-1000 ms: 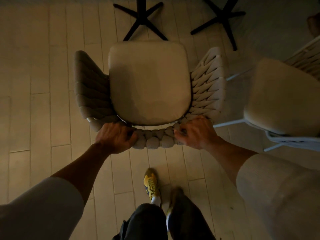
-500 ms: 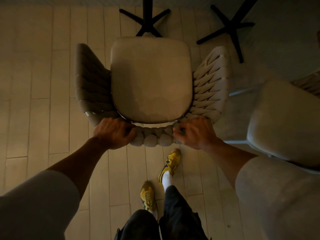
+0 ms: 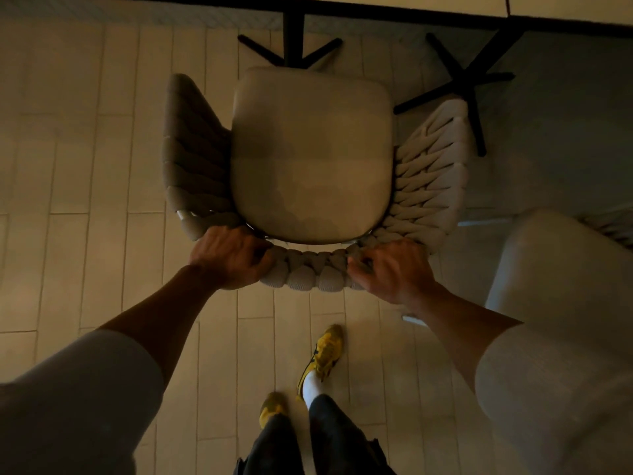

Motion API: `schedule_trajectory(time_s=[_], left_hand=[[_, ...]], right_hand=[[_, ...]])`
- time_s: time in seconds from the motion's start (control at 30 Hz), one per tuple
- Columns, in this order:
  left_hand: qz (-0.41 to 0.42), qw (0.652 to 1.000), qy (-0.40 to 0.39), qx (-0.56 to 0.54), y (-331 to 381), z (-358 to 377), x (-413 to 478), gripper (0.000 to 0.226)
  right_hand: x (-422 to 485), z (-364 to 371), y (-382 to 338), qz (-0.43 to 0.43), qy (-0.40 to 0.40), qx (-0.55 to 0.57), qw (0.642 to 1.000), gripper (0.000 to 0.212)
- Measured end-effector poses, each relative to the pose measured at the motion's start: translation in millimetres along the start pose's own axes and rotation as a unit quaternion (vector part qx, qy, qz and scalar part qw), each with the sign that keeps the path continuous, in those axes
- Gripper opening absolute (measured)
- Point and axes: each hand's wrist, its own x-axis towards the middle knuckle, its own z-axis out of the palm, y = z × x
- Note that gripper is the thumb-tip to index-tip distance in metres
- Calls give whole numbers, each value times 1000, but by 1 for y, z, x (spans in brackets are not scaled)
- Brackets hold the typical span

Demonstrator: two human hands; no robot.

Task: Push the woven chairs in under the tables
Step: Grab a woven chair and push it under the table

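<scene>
**Woven chair gripped by both hands, not yet under the surface**

Both hands are on the back of the woven chair (image 3: pixel 311 152). The left hand (image 3: pixel 233 257) is curled round the woven top rail at its left end. The right hand (image 3: pixel 394 269) is curled round the rail's right end, fingers tucked into the weave. Both hands hold the chair and neither is free.

The chair stands on the plank floor (image 3: pixel 85 166) and faces the surface (image 3: pixel 376 1), whose near edge runs across the top of the view. The front of the seat cushion sits over the feet of the black pedestal base (image 3: pixel 291 46) in this view; contact cannot be told. The whole cushion shows, with none of it hidden by the surface edge. The chair's right arm overlaps one foot of a second black base (image 3: pixel 459 87).

A second chair (image 3: pixel 555 269) stands at the right, well out from the surface. Only part of it is in frame and no hand touches it. The person's yellow shoes (image 3: pixel 325 351) are behind the gripped chair, one ahead of the other.

Progress, as a judgement: this looks like the early-to-middle part of the task. The first chair is lined up and close but not tucked in. It has to go forward until the seat passes under the edge, and its legs may catch the pedestal feet. The second chair comes after that. Chairs out of frame cannot be told.
</scene>
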Motion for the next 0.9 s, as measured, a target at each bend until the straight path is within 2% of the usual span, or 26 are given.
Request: schedule_trajectory(time_s=[0.17,0.3,0.43,0.6,0.9], left_hand=[[-5,1000,8,6,1,-10,46,44],[-21,1000,21,-3,0,-11,74,52],[-29,999,35,-3,0,-14,93,51],[-23,999,24,-11,3,-19,103,59],[-11,1000,8,-11,7,-26,132,55]], right_hand=[[32,-2,35,30,25,38,998,64],[57,5,64,-8,8,4,1000,73],[73,0,82,1,3,36,999,62],[80,-2,91,4,44,21,999,59],[98,-1,116,17,29,20,999,60]])
